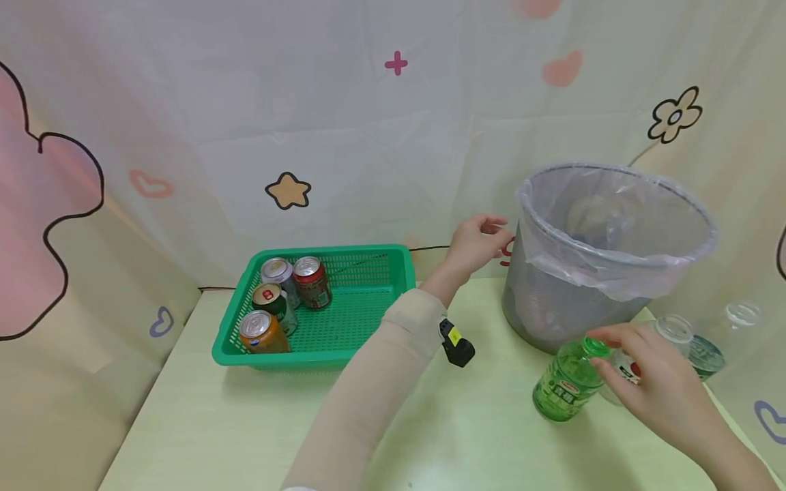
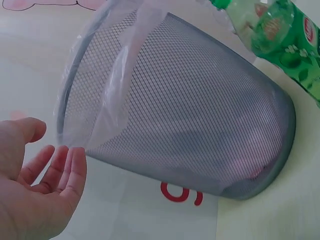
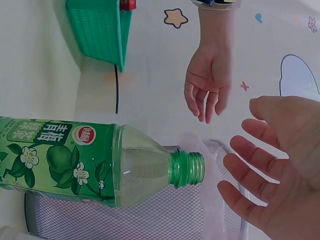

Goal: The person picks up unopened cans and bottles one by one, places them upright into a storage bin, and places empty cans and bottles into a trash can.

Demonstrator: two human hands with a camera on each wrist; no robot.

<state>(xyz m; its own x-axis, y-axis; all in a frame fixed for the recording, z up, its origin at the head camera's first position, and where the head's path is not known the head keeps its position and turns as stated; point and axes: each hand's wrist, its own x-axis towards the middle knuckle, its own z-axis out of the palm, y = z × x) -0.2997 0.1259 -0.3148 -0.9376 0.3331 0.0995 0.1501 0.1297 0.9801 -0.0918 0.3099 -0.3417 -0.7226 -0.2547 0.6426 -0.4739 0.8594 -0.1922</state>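
An uncapped green plastic bottle [image 1: 566,389] with a green label stands upright on the table in front of the mesh bin. My right hand [image 1: 660,378] is by its mouth, fingers loosely bent. A gap shows between those fingers and the bottle neck [image 3: 187,168] in the right wrist view. Left of the bin, my left hand [image 1: 477,244] hangs with relaxed fingers and holds nothing. In the left wrist view its fingertips are close to the plastic liner [image 2: 112,107] folded over the rim of the grey mesh bin [image 1: 552,310].
Clear bottles [image 1: 675,329] stand behind my right hand, partly hidden by it. A green basket [image 1: 368,356] on the left holds several drink cans [image 1: 263,333]. Between basket and bin lies a small black object [image 1: 457,346] with a yellow label. A patterned curtain [image 1: 344,136] hangs behind the table.
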